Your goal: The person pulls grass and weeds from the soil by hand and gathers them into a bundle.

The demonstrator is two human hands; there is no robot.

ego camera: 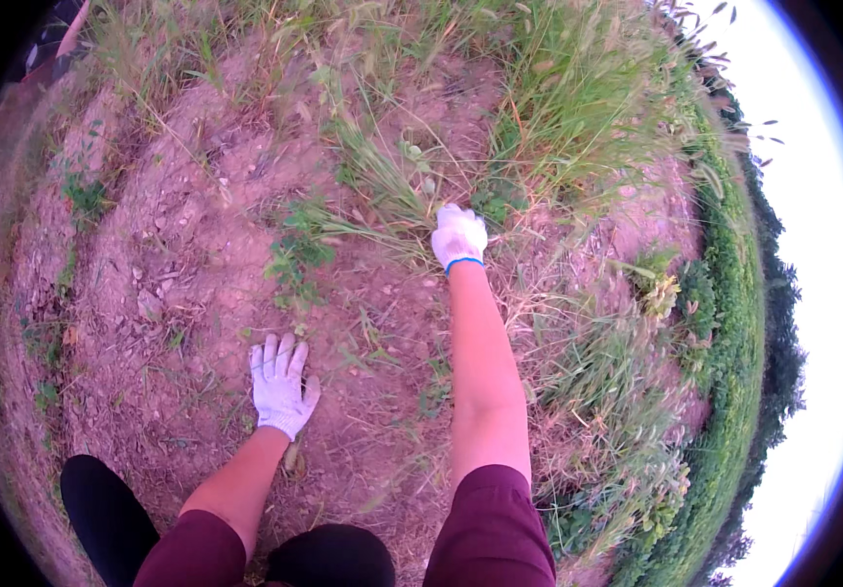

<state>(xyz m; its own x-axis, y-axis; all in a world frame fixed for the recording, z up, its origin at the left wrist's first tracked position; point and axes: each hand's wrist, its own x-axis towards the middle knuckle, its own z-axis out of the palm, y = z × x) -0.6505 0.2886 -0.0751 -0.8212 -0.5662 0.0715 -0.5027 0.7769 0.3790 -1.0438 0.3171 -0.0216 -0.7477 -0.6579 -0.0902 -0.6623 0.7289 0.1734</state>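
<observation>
My right hand (459,236), in a white knit glove with a blue cuff edge, is closed around the base of a bunch of green grass (384,176). The stems fan out from the fist to the upper left, low over the soil. My left hand (282,385), gloved in white too, lies palm down with its fingers spread, and appears to rest on the bare reddish soil (362,411). Just beyond its fingertips grows a small broad-leaved plant (298,260). Another low leafy plant (498,198) sits right beside my right fist.
Tall grass with bristly seed heads (583,95) stands at the upper right. Flattened grass (597,374) lies right of my right arm. Beyond it run a green crop strip (733,330) and dark trees (777,315). My black-clad knees (333,554) are at the bottom. A dark, unclear object (43,44) is at upper left.
</observation>
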